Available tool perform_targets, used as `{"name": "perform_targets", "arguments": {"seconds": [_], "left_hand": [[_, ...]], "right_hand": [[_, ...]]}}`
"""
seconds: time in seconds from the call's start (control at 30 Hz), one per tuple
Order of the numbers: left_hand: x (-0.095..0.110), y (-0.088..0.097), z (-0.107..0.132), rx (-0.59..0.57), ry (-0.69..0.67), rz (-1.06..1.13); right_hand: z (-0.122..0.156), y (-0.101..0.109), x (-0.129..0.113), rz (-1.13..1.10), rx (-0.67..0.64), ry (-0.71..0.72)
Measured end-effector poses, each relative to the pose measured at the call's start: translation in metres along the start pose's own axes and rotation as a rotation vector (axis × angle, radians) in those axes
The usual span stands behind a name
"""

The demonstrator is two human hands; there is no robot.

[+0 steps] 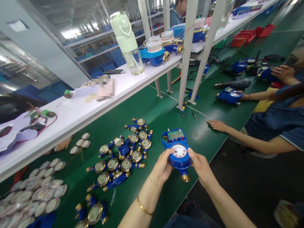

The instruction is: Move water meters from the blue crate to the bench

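A blue water meter [177, 148] with a white dial, a small green display on top and brass threaded ends lies on the green belt [154, 110] near its front edge. My left hand [163, 164] grips its left side, thumb by the dial. My right hand [199, 164] grips its right side. Both hands have their fingers curled around the meter's body. A gold bangle sits on my left wrist.
Several smaller blue-and-brass meters [123, 155] lie in a cluster to the left, with round white discs [35, 193] further left. A white shelf [95, 101] on posts runs above the belt, carrying a bottle [127, 41]. A co-worker's hand [217, 125] rests on the belt at right.
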State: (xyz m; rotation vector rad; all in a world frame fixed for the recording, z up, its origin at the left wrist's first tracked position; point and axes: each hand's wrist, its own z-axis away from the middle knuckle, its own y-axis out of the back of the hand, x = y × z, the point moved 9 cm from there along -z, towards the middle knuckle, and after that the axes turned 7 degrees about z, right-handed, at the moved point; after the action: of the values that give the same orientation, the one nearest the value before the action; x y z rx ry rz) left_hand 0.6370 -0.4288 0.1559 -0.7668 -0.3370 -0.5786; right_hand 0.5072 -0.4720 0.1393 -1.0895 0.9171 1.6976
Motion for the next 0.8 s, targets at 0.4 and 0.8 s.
{"name": "perform_targets", "arguments": {"seconds": [0.4, 0.8], "left_hand": [[0.001, 0.004, 0.012, -0.039, -0.097, -0.006], [0.005, -0.001, 0.027, -0.218, -0.214, -0.02]], "right_hand": [[0.015, -0.006, 0.0, -0.131, -0.066, 0.027], [0.026, -0.016, -0.017, -0.328, -0.259, 0.245]]}}
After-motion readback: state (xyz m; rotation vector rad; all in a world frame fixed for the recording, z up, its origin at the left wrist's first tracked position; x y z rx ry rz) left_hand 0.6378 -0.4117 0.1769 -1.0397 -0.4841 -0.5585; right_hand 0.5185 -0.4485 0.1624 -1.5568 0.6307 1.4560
